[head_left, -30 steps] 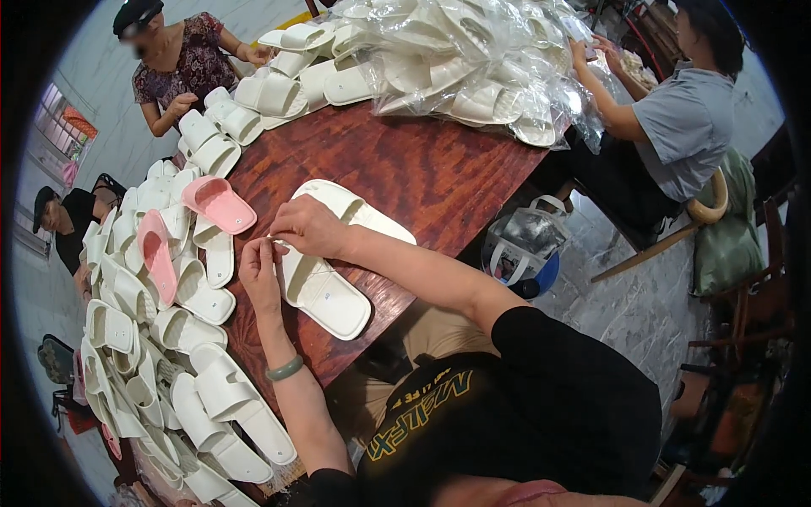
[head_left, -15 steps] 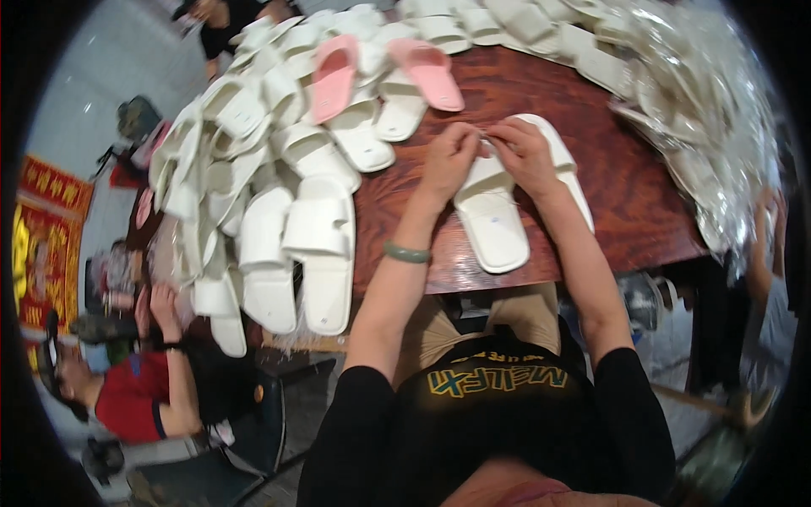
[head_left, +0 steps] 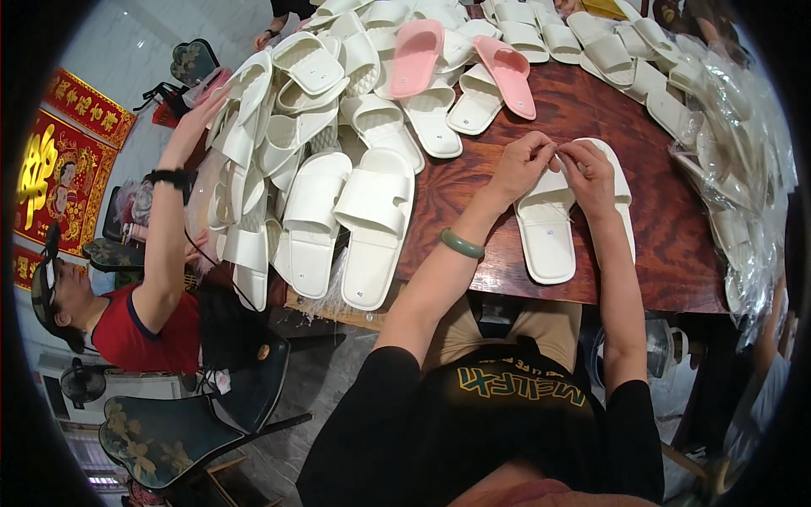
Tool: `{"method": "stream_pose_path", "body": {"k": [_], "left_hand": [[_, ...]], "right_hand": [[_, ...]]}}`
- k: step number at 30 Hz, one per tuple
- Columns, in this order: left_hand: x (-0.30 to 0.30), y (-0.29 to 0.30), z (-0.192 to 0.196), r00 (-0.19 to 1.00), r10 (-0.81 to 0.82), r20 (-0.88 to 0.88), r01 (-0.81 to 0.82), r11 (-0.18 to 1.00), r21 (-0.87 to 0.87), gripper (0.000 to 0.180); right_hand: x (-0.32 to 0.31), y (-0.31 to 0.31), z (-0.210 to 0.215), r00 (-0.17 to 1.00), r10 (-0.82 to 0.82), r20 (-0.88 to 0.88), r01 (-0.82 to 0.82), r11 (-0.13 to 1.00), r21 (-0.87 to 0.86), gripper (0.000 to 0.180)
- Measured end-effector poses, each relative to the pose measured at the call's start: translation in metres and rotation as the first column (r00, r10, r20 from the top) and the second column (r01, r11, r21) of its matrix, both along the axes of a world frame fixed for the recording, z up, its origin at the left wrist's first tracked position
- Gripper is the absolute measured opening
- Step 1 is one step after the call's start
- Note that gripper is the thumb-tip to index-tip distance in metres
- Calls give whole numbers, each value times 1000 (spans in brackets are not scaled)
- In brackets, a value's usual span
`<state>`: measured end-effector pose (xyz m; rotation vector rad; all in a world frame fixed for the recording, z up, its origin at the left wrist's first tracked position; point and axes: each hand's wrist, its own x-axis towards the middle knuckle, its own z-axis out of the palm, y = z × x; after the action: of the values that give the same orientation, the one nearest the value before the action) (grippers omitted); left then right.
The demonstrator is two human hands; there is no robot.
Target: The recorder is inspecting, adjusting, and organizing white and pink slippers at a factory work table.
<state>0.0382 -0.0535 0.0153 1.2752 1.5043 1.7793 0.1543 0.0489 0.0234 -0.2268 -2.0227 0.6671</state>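
both hands, left hand [head_left: 521,166] and right hand [head_left: 589,174], meet fingertip to fingertip, pinching at the white slipper [head_left: 545,228] strap (same grip as before) on the wooden table [head_left: 676,245].

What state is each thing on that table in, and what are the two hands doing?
Left hand: fingers pinched, over the white slipper pair.
Right hand: pinched, meeting the left.
White slipper pair: flat, side by side.
Pink slippers: loose, apart.
White slipper pile: heaped, overlapping.
Bagged slippers: wrapped in plastic.

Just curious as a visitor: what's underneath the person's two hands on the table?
A pair of white slippers lies on the wooden table under the left hand and right hand. The hands cover the slippers' straps, and what the fingertips pinch is too small to tell.
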Motion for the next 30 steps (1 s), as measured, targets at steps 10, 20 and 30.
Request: {"method": "stream_pose_path", "body": {"k": [10, 20, 30], "left_hand": [[-2, 1, 2, 996, 23, 87, -33, 993, 117, 13], [-34, 10, -21, 857, 351, 377, -414, 905, 98, 17], [-38, 11, -27, 891, 334, 307, -362, 931, 40, 18]], "right_hand": [[7, 4, 7, 997, -21, 76, 22, 1000, -11, 7], [78, -120, 127, 776, 540, -324, -624, 586, -517, 23], [115, -91, 91, 879, 439, -189, -472, 739, -480, 22]]}}
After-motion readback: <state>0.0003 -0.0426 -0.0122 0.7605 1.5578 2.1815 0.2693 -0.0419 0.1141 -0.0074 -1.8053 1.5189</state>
